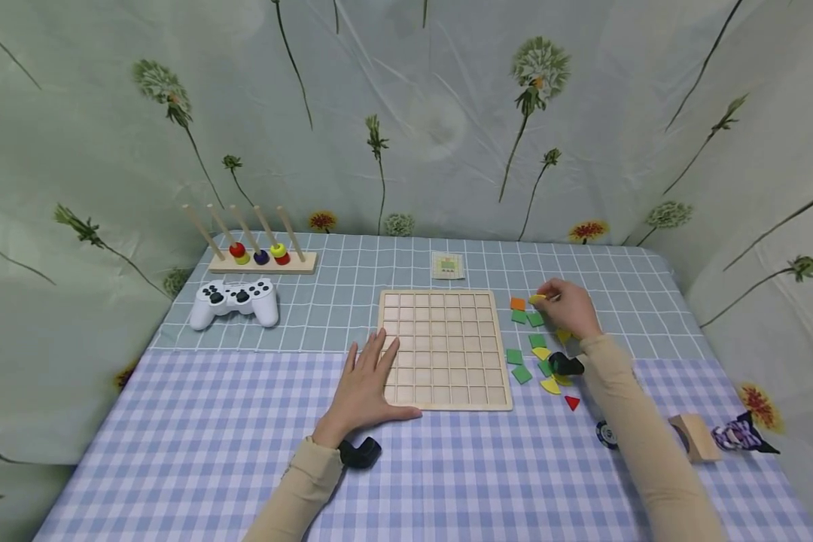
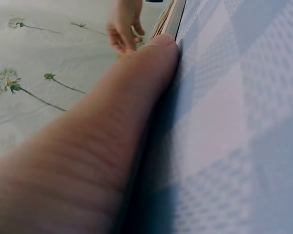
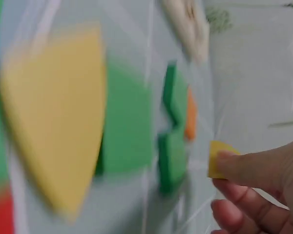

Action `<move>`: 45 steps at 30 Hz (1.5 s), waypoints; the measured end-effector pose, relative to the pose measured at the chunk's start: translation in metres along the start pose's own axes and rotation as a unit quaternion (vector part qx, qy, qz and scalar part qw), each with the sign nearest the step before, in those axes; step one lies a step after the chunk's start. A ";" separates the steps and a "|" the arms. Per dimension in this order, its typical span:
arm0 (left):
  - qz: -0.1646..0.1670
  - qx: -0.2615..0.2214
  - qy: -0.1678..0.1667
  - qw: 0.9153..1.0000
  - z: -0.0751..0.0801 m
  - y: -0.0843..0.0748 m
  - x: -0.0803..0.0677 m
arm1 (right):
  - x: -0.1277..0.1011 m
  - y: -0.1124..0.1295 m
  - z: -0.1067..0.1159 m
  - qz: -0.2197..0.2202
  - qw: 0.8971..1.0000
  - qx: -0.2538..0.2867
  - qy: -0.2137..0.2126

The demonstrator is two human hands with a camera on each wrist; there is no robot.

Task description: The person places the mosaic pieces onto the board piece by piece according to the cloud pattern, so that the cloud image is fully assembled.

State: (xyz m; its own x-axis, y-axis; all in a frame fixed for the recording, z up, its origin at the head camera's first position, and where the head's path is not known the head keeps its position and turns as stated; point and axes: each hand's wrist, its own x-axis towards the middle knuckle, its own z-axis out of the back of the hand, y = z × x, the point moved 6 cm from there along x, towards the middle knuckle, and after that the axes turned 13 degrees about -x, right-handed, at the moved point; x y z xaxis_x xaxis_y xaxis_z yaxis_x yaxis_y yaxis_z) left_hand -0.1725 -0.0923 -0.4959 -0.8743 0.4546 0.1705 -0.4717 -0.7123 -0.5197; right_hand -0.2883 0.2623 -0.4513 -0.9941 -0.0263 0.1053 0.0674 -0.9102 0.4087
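Observation:
My right hand (image 1: 572, 307) pinches a yellow quarter-circle tile (image 3: 216, 158) between thumb and fingers, over the far end of the loose tiles. Spread fingers of my left hand (image 1: 366, 388) lie on the left edge of a wooden grid board (image 1: 447, 350), its thumb along the near edge. The grid's squares hold no tiles. Beside the board's right edge lie several green square tiles (image 1: 522, 374), an orange square tile (image 1: 518, 303), more yellow quarter-circle tiles (image 1: 550, 386) and a red triangle tile (image 1: 572, 403). In the left wrist view the left thumb (image 2: 161, 44) is against the board's edge.
A small pattern card (image 1: 448, 265) lies behind the board. At the back left stand a peg rack with coloured beads (image 1: 264, 262) and a white game controller (image 1: 234, 302). Near the right forearm are a round black disc (image 1: 606, 434), a wooden arch block (image 1: 695, 438) and a purple-black figure (image 1: 741, 435).

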 end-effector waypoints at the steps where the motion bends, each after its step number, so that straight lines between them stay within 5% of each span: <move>1: 0.001 0.000 0.001 1.000 0.000 0.001 0.000 | -0.001 0.004 0.000 0.007 1.000 0.006 -0.013; 5: 0.005 -0.005 0.001 1.000 0.002 0.002 0.000 | -0.004 0.032 -0.004 0.042 0.997 0.051 -0.034; 13: 0.000 -0.006 0.000 1.000 0.003 0.003 0.002 | -0.006 0.098 -0.032 0.102 0.987 0.126 0.017; 22: 0.014 -0.002 0.012 1.000 -0.001 0.002 0.001 | 0.004 0.141 -0.072 0.118 0.981 0.137 0.067; 31: 0.011 0.008 0.010 1.000 -0.002 0.002 0.000 | 0.009 0.163 -0.088 0.129 0.984 0.095 0.074; 45: -0.002 0.009 -0.006 1.000 0.001 0.000 0.000 | 0.013 0.166 -0.089 0.123 0.987 0.029 0.101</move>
State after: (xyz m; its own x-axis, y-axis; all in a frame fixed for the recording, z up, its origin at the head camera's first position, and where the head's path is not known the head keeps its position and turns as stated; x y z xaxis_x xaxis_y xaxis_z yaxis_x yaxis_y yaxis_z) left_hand -0.1728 -0.0928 -0.4954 -0.8739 0.4506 0.1826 -0.4767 -0.7205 -0.5036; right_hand -0.2971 0.0741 -0.4628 -0.9431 -0.3315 0.0273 0.3084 -0.8408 0.4449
